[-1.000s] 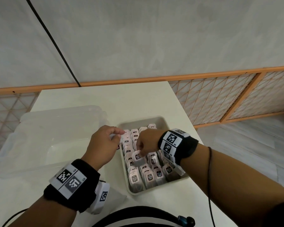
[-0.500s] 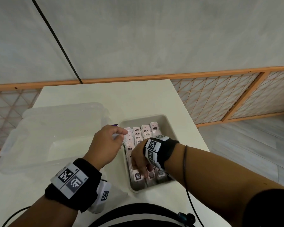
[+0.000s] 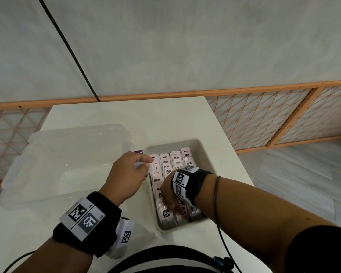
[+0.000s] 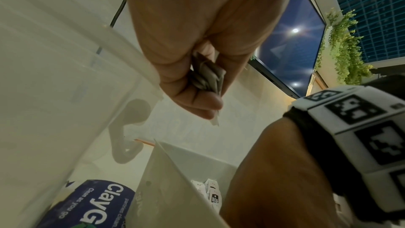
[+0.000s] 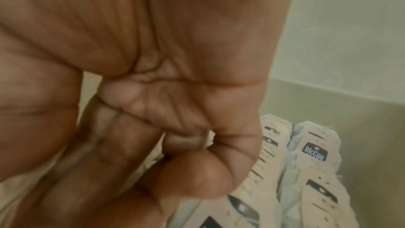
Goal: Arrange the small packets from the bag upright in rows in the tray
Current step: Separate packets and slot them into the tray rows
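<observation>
Small pink-and-white paper packets (image 3: 166,170) stand in rows in the shallow beige plastic tray (image 3: 205,152) on the worktop. The left hand (image 3: 126,174) pinches a spare sheaf; the right hand (image 3: 168,194), fingers curled, apparently seats one. Light and limp, they are best pinched by their top edges.

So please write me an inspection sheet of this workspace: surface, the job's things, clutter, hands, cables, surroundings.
Surface: white table, bare at the far end.
Job's things: grey tray with packets upright in rows; far end unfilled. Purple-blue bag lies between tray and bin.
Clutter: clear plastic bin left of the tray.
Hands: left hand holds spare packets in its grip beside the tray; right hand reaches down among the near rows, its grip unclear.
Cables: black cord along the right forearm.
Surroundings: grey wall, wooden lattice panel.
</observation>
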`<state>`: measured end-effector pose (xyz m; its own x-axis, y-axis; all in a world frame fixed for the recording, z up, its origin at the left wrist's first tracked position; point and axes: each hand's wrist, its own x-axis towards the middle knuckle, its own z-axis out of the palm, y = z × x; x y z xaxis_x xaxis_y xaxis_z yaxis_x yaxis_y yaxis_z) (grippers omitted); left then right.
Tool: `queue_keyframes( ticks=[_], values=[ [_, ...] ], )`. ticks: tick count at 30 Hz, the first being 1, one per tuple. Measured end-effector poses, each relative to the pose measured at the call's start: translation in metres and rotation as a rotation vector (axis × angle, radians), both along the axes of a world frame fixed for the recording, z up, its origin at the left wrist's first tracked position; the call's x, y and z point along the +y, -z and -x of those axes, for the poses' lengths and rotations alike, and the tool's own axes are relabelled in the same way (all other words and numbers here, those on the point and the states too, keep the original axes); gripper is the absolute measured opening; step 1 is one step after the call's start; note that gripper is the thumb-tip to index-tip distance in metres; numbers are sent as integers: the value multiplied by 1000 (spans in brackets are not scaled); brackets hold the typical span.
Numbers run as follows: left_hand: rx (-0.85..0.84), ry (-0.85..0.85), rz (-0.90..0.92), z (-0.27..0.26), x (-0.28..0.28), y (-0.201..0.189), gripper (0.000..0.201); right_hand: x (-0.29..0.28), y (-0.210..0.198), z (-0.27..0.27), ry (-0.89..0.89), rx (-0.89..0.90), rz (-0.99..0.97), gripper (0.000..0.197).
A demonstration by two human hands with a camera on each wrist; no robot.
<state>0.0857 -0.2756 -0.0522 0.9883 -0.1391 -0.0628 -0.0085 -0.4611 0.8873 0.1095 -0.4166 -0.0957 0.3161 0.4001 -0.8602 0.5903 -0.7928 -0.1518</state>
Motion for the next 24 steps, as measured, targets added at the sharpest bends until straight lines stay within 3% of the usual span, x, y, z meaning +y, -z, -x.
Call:
queue_keyframes(
  ticks=[8, 13, 16, 19, 21, 24],
  values=[
    [46, 1, 35, 2, -3, -3, 16, 7, 6, -1, 117, -64, 63, 37],
    [226, 31, 200, 0, -2, -4, 34, -2, -20, -6, 238, -110, -35, 21],
    [305, 74, 370, -1, -2, -5, 42, -24, -42, -12, 520, -218, -318, 9],
    [303, 103, 420, -1, -5, -4, 52, -40, -53, -11, 1065, 74, -776, 16],
    [303, 102, 413, -1, -7, -5, 57, -46, -59, -8, 1320, 240, -1013, 24],
    [325, 104, 457, 0, -11, -8, 57, -53, -70, -4, 1350, 222, -1157, 19]
  ],
)
